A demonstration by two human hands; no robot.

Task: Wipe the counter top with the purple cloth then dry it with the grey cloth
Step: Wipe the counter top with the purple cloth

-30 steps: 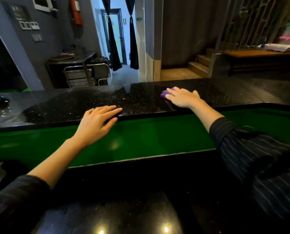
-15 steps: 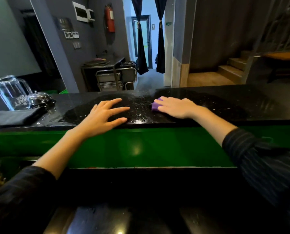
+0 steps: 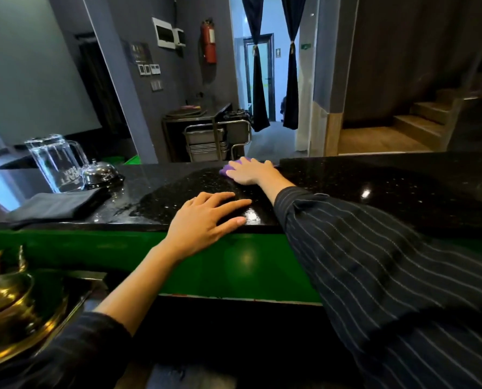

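The black speckled counter top (image 3: 374, 186) runs across the view above a green front panel. My right hand (image 3: 249, 171) lies flat on the purple cloth (image 3: 230, 167) near the counter's far edge; only the cloth's left part shows past my fingers. My left hand (image 3: 206, 220) rests flat on the near edge of the counter with fingers spread and nothing in it. The grey cloth (image 3: 55, 204) lies folded on the counter at the left. Wet streaks glisten between the grey cloth and my left hand.
A clear glass jug (image 3: 55, 161) and a chrome service bell (image 3: 100, 172) stand on the counter behind the grey cloth. A brass vessel (image 3: 9, 310) sits on the lower ledge at the left. Beyond the counter are a metal trolley (image 3: 214, 141) and steps.
My right hand has slid the purple cloth from the near middle of the counter toward its far edge. The camera has swung left, bringing the jug, bell and grey cloth into view.
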